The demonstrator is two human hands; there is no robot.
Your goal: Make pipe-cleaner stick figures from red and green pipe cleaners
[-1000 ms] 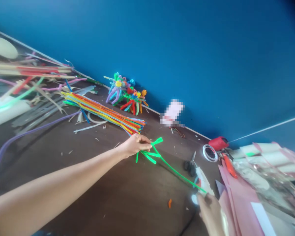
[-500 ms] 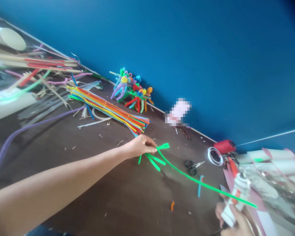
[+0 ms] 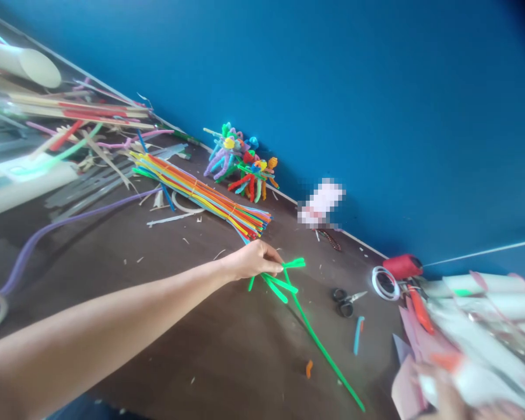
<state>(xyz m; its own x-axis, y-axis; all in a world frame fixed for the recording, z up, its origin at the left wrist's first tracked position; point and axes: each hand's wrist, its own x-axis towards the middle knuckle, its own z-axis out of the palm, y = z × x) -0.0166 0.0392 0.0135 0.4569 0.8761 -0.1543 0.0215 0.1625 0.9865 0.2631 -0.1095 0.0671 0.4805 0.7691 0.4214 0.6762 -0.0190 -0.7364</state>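
My left hand (image 3: 262,261) pinches a small bundle of green pipe cleaners (image 3: 280,286) above the dark table. Short bent loops stick out beyond my fingertips, and one long green stem slants down towards the lower right. At the lower right, my right hand (image 3: 441,391) is smeared by motion. Its fingers are closed round a white and orange glue gun (image 3: 475,379), held beside sheets of pink paper (image 3: 406,382). Black-handled scissors (image 3: 346,302) lie between the two hands, with a short blue pipe cleaner piece (image 3: 357,336) close by.
A banded bundle of coloured pipe cleaners (image 3: 201,195) lies beyond my left hand. Pipe cleaner flowers (image 3: 245,163) stand against the blue wall (image 3: 332,87). Tape rolls (image 3: 385,284), red-handled pliers (image 3: 420,309) and clear wrapping crowd the right; sticks (image 3: 91,111) and scraps clutter the left.
My right hand has moved right and down with the glue gun, now over the wrapping. The long green stem has swung downward. My left hand keeps its pinch; the view has shifted slightly.
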